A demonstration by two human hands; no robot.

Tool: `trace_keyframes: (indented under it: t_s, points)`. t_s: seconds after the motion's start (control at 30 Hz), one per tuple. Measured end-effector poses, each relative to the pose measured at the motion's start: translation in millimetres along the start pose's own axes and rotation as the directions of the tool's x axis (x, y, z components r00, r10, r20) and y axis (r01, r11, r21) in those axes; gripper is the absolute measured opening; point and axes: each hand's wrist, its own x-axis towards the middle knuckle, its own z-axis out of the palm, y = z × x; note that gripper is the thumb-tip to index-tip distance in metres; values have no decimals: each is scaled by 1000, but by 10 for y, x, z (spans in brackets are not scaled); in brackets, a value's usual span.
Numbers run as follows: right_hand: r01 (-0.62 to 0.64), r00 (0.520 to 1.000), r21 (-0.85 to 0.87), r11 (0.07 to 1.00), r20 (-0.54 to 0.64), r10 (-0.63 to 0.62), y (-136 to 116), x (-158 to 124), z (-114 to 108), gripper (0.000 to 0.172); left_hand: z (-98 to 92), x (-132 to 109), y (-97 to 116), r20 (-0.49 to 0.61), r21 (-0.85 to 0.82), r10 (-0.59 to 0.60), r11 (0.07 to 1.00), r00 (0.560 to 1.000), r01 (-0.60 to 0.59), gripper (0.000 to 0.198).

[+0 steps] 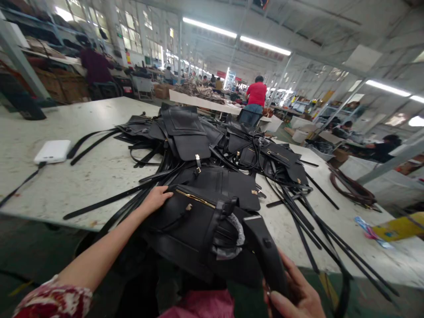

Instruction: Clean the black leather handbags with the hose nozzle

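Red-and-white patterned sleeve (53, 302), pink garment (198, 308)

No writing can be read anywhere. A red sign (221, 74) hangs far beyond the left hand (155, 198), its marks too small to make out. On the surface (82, 176), well right of the right hand (298, 293), lies a yellow pack (399, 226); any print on it is too blurred to read.
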Motion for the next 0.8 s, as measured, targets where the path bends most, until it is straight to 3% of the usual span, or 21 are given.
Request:
trace_keyframes:
  t_s: [0.17,0.3,0.5,0.63,0.7,0.8]
  points:
    - [-49,949,-12,999,310,50,187,139,384,73,27,167,-23,67,-49,-45,998,997,48,22]
    - [-59,892,-56,997,444,78,275,255,640,70,-123,167,-11,183,-72,-125,987,975,140,35]
    - [-80,876,-41,996,473,90,299,432,853,68,-635,-338,-193,318,-66,-238,960,918,272,46]
    - [-64,877,-29,998,475,70,198,578,1038,72,-671,-733,-520,285,-196,-184,949,941,245,48]
    - [-79,830,-43,996,550,90,114,672,1184,75,-619,-843,-630,238,-284,-154,933,959,220,48]
    - [-111,689,-135,985,704,173,41,840,1465,75,-564,-913,-666,192,-367,-146,906,970,209,48]
